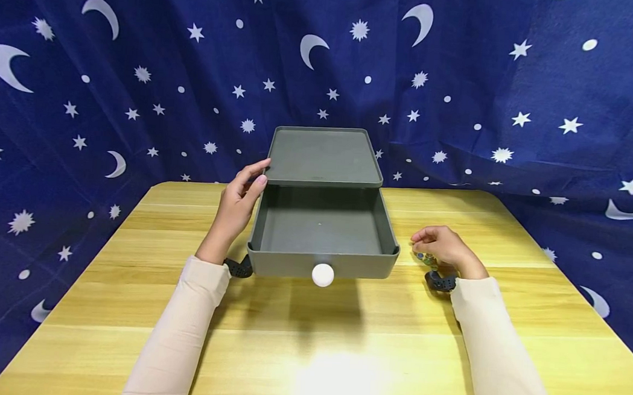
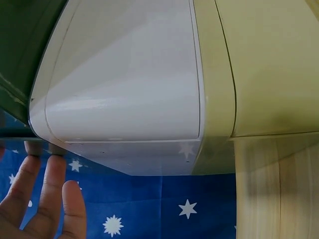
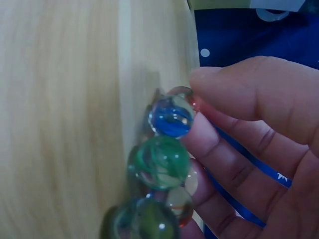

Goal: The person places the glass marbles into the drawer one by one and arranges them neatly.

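Note:
A small cabinet with a dark grey top tray (image 1: 320, 155) stands at the table's middle. Its grey drawer (image 1: 318, 264), with a round white knob (image 1: 322, 274), is pulled out, and its inside is bare. My left hand (image 1: 240, 202) rests its fingertips against the cabinet's left side near the top; in the left wrist view the fingers (image 2: 47, 191) look fairly straight. To the drawer's right, my right hand (image 1: 446, 248) is low over several glass marbles. Its thumb and index finger pinch a reddish marble (image 3: 193, 99), beside a blue marble (image 3: 172, 117) and a green marble (image 3: 162, 162).
The pale wooden table (image 1: 307, 342) extends around the cabinet. A dark blue curtain (image 1: 325, 53) with white moons and stars hangs behind it. In the left wrist view the cabinet side shows a white panel (image 2: 129, 79) beside a yellow panel (image 2: 279, 69).

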`<state>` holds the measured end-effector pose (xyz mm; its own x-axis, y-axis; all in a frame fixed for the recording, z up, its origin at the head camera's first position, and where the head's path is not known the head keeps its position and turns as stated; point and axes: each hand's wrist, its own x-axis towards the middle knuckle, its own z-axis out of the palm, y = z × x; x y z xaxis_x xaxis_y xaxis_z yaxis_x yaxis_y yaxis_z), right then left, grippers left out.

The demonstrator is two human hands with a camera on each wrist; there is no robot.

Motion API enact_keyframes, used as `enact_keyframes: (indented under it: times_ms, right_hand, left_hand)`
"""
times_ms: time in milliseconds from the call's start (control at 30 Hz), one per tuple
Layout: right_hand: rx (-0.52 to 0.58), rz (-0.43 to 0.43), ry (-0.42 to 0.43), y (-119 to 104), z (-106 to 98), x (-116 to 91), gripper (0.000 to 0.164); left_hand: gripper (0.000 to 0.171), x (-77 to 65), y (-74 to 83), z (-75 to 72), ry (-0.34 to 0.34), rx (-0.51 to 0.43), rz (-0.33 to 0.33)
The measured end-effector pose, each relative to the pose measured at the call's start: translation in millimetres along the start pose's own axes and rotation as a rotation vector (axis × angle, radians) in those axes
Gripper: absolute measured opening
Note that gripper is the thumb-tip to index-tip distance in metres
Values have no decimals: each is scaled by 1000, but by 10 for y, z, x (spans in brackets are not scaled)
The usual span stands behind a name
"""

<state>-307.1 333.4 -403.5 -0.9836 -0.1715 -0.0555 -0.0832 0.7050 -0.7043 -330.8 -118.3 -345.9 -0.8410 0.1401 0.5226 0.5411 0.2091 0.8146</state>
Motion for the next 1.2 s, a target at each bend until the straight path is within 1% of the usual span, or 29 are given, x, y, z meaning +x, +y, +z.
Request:
enact_keyframes:
  times_ms: [233, 400, 567, 667, 900, 1200]
  right_hand:
    - [-43, 22, 11, -22, 20, -12, 24]
    - [-49, 49, 20, 2, 33, 5, 24]
    - [-78, 28, 50, 9, 46, 2, 19]
    - [-92, 27, 54, -1, 47, -2, 18]
    - [-102, 46, 34, -28, 36, -2, 23]
    - [-73, 48, 62, -25, 20, -3, 24]
  left_hand:
    - [44, -6, 6, 0, -6, 1, -5]
    - [44, -5, -7, -4, -6, -3, -10]
    - [44, -5, -10, -7, -5, -6, -10]
    - [44, -4, -5, -9, -8, -4, -9]
    - [45, 3, 3, -9, -9, -3, -14]
    - [45, -1, 0, -10, -10, 3, -15]
